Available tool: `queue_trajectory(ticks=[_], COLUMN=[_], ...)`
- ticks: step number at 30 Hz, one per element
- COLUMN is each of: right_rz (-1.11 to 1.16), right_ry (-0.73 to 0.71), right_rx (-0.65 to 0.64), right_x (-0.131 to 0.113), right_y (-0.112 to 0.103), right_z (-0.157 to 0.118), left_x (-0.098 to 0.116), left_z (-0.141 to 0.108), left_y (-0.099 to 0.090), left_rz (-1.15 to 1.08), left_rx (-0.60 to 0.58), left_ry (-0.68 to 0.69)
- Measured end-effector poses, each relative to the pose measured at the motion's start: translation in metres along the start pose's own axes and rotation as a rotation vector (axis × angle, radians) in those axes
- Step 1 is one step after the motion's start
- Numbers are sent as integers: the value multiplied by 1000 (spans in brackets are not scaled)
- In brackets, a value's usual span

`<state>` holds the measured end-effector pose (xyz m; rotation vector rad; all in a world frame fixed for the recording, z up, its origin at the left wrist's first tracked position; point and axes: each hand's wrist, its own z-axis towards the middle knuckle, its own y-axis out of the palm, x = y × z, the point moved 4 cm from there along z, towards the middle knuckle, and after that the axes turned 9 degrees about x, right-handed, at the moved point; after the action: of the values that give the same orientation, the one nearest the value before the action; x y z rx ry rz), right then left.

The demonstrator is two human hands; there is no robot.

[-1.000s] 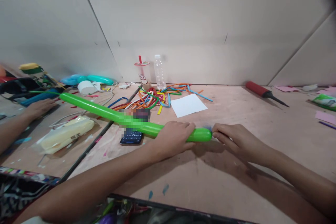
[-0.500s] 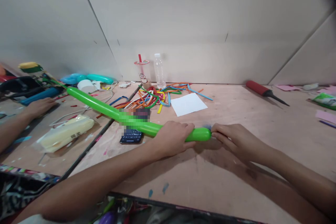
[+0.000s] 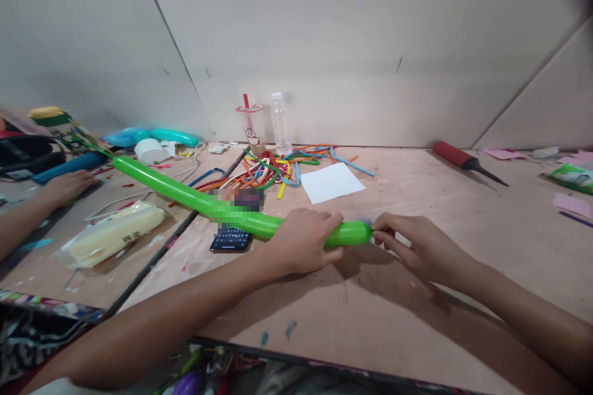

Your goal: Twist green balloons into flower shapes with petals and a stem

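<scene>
A long green modelling balloon (image 3: 185, 195) stretches from the far left to the middle of the table, its thin uninflated tip pointing up and left. My left hand (image 3: 306, 237) is wrapped round it close to its right end. At that end, my right hand (image 3: 403, 237) pinches the balloon's knot or neck between thumb and fingers; the pinched bit itself is mostly hidden. Beneath the balloon lies a phone (image 3: 230, 239) with its screen lit, partly blurred out.
Loose uninflated balloons (image 3: 259, 173) lie in a pile by a cup (image 3: 250, 126) and a plastic bottle (image 3: 280, 123). White paper (image 3: 332, 183) is beside them. A red hand pump (image 3: 456, 154) lies at right. Another person's hand (image 3: 69, 185) rests left, near a tissue pack (image 3: 115, 234).
My hands and the balloon have stayed nearly in place. My right fingers have shifted slightly at the balloon's end, with a little more gap showing between thumb and fingers.
</scene>
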<state>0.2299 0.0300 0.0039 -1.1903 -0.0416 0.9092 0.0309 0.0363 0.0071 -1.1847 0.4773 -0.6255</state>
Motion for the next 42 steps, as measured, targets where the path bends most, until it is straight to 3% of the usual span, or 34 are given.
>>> queue_trajectory(ticks=[7,13,19,23,29,36,42], right_rz=[160,263,50,-113,-108,-102,-131], right_ry=[69,82,19,-79,-176,-157,-163], right_rx=[50,4,3,69,170,112,138], right_x=[4,2,-1,-2,0,6,7], right_y=[-8,-8,-4,-5,-13,-15,-20], right_z=[1,1,-2,-4,-2,1,1], left_x=[-3,-3,-2,-3,-6,-9,-10], left_z=[1,0,0,1,3,3,3], left_y=[0,-2,4,5,11,18,18], left_rz=[28,14,25,52,78,90,66], left_rx=[-11,1,-7,-34,-89,-99,-94], left_ry=[7,44,63,43,45,58,53])
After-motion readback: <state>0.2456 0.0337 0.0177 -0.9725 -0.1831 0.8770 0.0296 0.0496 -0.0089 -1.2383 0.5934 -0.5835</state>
